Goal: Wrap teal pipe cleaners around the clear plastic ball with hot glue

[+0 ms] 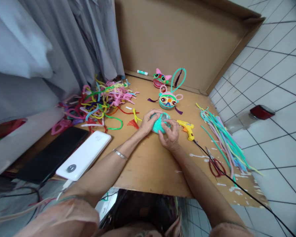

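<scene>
Between my two hands, just above the tabletop, is a round turquoise piece (158, 125) that looks wound from pipe cleaners, with a greyish patch on its upper right. My left hand (148, 122) is closed round its left side, thumb on top. The fingers of my right hand (171, 134) are bent and pressed against its right side; whether they also pinch something small is hidden. Right behind it sits a turquoise animal-face figure (167, 102) with pink ears and a looped handle. A yellow glue gun (187, 127) lies to the right of my right hand.
Tangled pipe cleaners (108, 98) heap at the left, near a white power bank (85, 154) and a black phone-like slab (54, 153). Straight pipe cleaners (222, 141) and red-handled scissors (215, 166) lie right, crossed by a black cord (246, 191). A cardboard wall (182, 39) stands behind.
</scene>
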Demonstrator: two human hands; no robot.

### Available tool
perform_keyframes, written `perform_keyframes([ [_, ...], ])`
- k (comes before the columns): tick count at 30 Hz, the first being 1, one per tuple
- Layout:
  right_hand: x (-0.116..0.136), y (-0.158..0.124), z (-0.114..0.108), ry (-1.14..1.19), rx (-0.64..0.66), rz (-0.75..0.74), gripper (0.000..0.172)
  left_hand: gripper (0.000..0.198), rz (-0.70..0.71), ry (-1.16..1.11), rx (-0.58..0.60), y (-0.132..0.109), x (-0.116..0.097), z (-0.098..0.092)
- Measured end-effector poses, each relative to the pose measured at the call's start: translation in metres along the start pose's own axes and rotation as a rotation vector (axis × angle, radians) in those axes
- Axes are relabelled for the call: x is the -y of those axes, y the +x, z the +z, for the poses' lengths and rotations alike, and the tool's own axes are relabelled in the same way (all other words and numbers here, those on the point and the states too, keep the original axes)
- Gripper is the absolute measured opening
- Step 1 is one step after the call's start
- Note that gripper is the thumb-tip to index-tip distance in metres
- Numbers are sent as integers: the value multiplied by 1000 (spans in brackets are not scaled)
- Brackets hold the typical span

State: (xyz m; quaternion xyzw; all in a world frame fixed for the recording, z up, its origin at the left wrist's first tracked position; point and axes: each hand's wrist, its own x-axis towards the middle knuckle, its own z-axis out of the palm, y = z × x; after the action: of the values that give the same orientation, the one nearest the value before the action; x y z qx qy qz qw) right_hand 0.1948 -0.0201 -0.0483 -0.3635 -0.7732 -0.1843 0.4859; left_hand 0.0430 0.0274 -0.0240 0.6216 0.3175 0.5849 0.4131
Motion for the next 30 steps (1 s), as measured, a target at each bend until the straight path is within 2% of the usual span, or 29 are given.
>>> perform_keyframes([
  [3, 0, 0, -1, 13, 10, -1, 35, 33, -2, -18, 14, 0, 1, -1],
  [12, 1, 1, -3, 25, -15, -3, 36, 26, -29, 0, 20, 2, 4, 1],
  [17, 1, 3, -5, 30, -6, -9, 36, 33, -47, 2, 32, 3, 5, -1],
  [20, 2, 5, -7, 22, -10, -10, 37, 40, 16, 58, 77, 2, 7, -4],
  [23, 1, 5, -8, 32, 1, 56, 37, 45, 69, 172, 110, -1, 8, -6],
  [26, -1, 3, -7, 68, -8, 120, 41, 59, 121, 264, 113, -4, 9, -6],
  [30, -3, 1, -5, 78, -39, 143, 44, 72, 265, 380, 158, -9, 8, -4],
])
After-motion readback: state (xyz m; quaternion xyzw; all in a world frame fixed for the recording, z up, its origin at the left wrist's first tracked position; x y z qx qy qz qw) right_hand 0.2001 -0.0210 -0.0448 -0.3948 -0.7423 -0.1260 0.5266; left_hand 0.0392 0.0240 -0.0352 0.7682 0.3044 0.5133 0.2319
